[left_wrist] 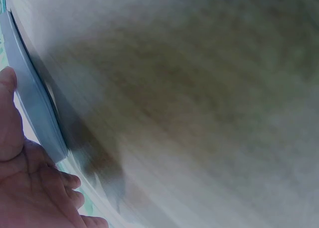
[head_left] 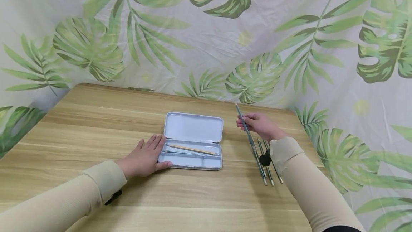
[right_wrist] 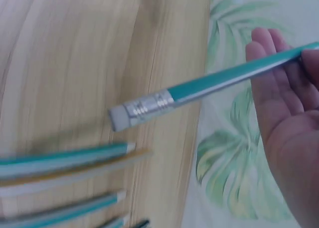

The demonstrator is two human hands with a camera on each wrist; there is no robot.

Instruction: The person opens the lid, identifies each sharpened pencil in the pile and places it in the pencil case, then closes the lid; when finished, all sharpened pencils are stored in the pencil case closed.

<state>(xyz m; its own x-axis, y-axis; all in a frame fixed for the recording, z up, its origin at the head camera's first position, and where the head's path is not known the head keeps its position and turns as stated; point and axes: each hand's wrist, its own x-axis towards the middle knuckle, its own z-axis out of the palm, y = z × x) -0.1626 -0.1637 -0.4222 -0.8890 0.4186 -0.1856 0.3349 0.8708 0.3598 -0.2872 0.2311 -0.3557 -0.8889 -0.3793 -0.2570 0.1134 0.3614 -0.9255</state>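
Observation:
My right hand [head_left: 261, 126] holds a teal pencil [right_wrist: 219, 83] between thumb and fingers, at the right side of the table. In the right wrist view its white eraser [right_wrist: 119, 117] and silver ferrule point away from the hand. A pale blue pencil case [head_left: 193, 129] lies with its lid folded back. Inside it, a yellow pencil [head_left: 190, 149] lies slantwise, with a bluish pencil [head_left: 180, 153] beside it. My left hand [head_left: 145, 158] rests flat at the case's left end, fingers straight, thumb by the front corner.
Several pencils [head_left: 269, 173] lie side by side under my right forearm, partly hidden by the sleeve and a black wrist device [head_left: 265, 158]. Behind the wooden table [head_left: 106, 117] hangs a leaf-patterned cloth [head_left: 212, 42], which also borders the right edge.

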